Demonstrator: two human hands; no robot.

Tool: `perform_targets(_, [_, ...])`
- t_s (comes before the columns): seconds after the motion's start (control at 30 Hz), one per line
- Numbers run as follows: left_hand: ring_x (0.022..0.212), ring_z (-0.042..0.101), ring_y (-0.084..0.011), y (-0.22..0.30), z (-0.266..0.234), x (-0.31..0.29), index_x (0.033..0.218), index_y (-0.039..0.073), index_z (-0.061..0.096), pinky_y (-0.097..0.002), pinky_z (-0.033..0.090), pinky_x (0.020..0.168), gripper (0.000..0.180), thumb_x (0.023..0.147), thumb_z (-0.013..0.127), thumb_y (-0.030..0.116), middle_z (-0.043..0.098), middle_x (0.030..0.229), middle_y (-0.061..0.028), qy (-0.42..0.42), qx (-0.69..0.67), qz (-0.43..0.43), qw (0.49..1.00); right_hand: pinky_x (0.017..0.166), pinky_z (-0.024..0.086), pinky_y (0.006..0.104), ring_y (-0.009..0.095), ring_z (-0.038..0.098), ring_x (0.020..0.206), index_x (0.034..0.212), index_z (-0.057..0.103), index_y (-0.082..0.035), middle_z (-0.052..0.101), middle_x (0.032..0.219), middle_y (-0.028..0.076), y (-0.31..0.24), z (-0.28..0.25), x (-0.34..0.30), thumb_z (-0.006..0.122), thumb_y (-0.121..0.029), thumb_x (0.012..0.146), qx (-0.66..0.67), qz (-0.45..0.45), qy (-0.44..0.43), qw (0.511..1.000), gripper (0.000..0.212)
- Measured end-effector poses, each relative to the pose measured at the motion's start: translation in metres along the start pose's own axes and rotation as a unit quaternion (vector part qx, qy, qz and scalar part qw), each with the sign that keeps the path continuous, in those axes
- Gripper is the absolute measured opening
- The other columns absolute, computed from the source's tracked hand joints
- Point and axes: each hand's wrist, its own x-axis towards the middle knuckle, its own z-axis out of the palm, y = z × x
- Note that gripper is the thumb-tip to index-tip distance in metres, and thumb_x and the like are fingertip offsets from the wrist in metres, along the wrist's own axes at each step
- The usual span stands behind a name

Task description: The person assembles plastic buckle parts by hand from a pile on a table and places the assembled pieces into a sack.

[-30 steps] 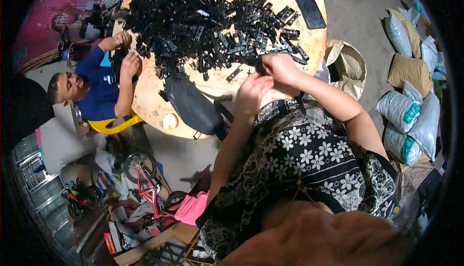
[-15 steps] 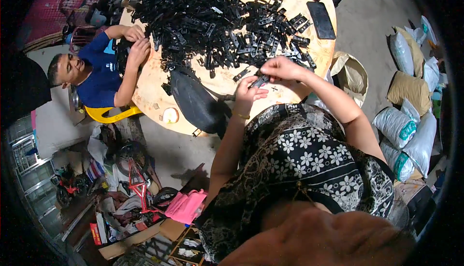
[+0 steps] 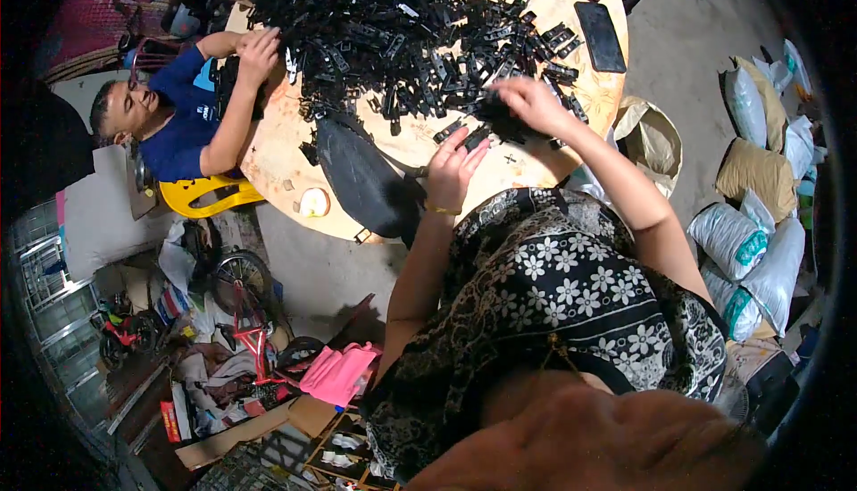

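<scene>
A large heap of small black plastic clip-like parts (image 3: 375,36) covers much of the round wooden table (image 3: 277,165). At the near edge of the heap is my left hand (image 3: 451,174), its fingers stretched forward around one black plastic part (image 3: 477,138). My right hand (image 3: 534,105) hovers over loose parts to the right of it, fingers reaching forward and slightly apart. Nothing plainly shows in that hand; its fingertips overlap the dark parts and shadow. Left of my left hand lies a dark, rounded, flat object (image 3: 357,170) at the table edge.
Across the left side, a co-worker in a blue shirt (image 3: 183,125) handles parts at the heap. Two phones (image 3: 600,37) lie at the right. A bitten apple (image 3: 314,203) sits at the near left edge. An open sack (image 3: 650,143) and filled bags (image 3: 754,178) stand right of the table.
My right hand has left the part between my hands and moved up and right over the heap's edge. My left hand's fingers have straightened. The co-worker's hands have shifted up.
</scene>
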Motion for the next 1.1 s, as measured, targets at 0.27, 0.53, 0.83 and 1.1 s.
perform_targets(0.27, [0.097,0.048,-0.022,-0.004,0.018,0.001,0.12,-0.007,0.029,-0.034,0.041,0.088,0.038,0.085,0.036,0.005,0.04,0.114,-0.0148,-0.028,0.084,-0.039,0.995,0.06,0.046,0.0313,0.026,0.059,0.068,0.084,0.06,-0.001,0.059,0.075,0.015,-0.037,0.007,-0.052,0.052,-0.019,0.079,0.003,0.006,0.024,1.0,0.019])
perform_targets(0.53, [0.093,0.051,-0.0178,-0.015,0.022,0.005,0.117,-0.009,0.033,-0.0282,0.045,0.081,0.036,0.083,0.039,0.003,0.047,0.106,-0.0154,-0.02,0.259,-0.003,0.966,0.059,0.046,0.0324,0.029,0.058,0.068,0.084,0.059,0.001,0.059,0.076,0.016,-0.035,0.02,-0.064,0.055,-0.01,0.076,-0.057,-0.055,0.094,0.992,0.014])
perform_targets(0.83, [0.082,0.056,-0.0164,-0.021,0.024,0.008,0.115,-0.009,0.036,-0.0246,0.049,0.073,0.039,0.08,0.048,0.001,0.052,0.097,-0.0138,-0.001,0.243,0.021,0.97,0.063,0.046,0.0322,0.028,0.057,0.071,0.085,0.06,-0.001,0.058,0.08,0.015,-0.029,0.019,-0.072,0.054,-0.013,0.076,0.003,-0.023,0.076,0.997,0.015])
perform_targets(1.1, [0.086,0.054,-0.0154,-0.024,0.035,-0.002,0.118,-0.007,0.034,-0.0228,0.047,0.073,0.04,0.079,0.045,-0.001,0.05,0.102,-0.0144,-0.045,0.211,-0.025,0.976,0.047,0.039,0.0204,0.007,0.049,0.055,0.082,0.059,0.001,0.055,0.068,0.003,0.001,-0.003,-0.098,0.06,-0.02,0.076,0.25,0.164,-0.026,0.954,0.022])
